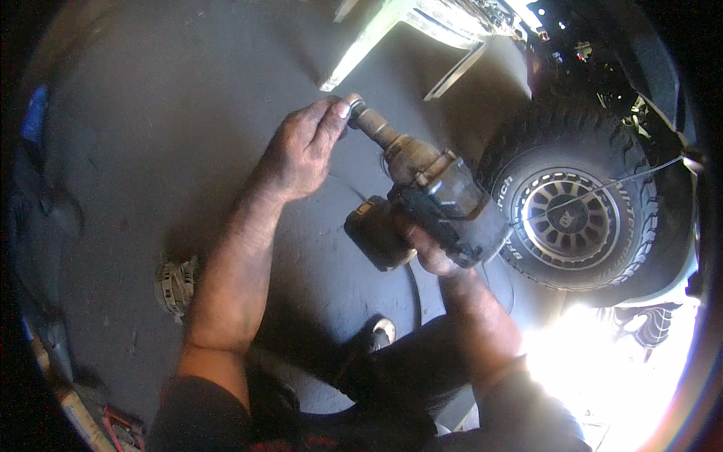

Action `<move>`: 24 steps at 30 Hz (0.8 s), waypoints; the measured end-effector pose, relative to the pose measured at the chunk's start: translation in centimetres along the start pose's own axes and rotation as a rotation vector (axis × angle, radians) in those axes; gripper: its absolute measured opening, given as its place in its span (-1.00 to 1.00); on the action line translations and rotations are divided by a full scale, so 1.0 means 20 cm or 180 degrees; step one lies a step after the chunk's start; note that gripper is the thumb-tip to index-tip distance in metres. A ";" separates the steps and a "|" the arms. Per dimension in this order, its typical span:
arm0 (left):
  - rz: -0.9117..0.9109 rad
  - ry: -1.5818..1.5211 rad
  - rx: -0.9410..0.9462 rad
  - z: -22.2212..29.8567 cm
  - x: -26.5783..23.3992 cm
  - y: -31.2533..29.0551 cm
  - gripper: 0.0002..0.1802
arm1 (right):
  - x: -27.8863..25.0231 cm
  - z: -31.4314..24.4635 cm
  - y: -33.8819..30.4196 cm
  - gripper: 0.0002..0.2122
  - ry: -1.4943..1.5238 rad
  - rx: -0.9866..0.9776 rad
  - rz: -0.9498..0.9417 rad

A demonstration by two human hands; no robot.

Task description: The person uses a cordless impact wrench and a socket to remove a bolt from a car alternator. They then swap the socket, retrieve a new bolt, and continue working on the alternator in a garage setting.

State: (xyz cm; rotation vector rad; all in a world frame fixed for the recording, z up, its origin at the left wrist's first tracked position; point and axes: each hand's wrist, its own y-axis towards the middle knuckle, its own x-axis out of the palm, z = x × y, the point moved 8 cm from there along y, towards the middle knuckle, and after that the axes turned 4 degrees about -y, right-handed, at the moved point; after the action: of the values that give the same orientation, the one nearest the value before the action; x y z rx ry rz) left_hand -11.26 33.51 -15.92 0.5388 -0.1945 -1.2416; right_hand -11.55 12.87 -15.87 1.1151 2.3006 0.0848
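A worn cordless impact wrench [440,177] is held out in front of me, tilted so its nose points up and to the left. My right hand [431,252] is closed round its handle, with the dark battery pack [380,233] sticking out to the left of the grip. A metal socket or extension [374,126] runs from the wrench's nose. At its tip, the fingers of my left hand [303,151] close on a short socket [354,100], which they partly cover.
A vehicle wheel with a chunky black tyre [636,154] stands at the right, a thin cord or wire [648,172] crossing in front of it. White plastic furniture legs [361,45] rise at the top. On the grey floor [151,151] lies a crumpled pale object [177,286]; a red item [123,428] is at lower left.
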 end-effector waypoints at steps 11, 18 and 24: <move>0.1224 -0.1387 -0.2967 -0.88 0.12 -0.26 -0.43 | 0.04 0.29 -0.17 -0.59 0.1554 0.2250 0.0255; -0.0527 0.1538 -0.3500 -1.77 0.20 -1.00 -0.45 | 0.08 0.48 -0.18 -0.39 0.0534 0.1801 0.0270; 0.0027 0.1914 -0.2708 -1.63 0.42 -0.91 -0.31 | 0.09 0.51 -0.14 -0.49 0.0952 0.1524 0.0108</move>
State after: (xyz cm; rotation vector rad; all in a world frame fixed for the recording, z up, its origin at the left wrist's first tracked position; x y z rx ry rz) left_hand -10.05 30.87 -54.13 0.1399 0.8077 -0.9847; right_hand -9.01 10.43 -26.02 1.4575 2.6498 -0.3244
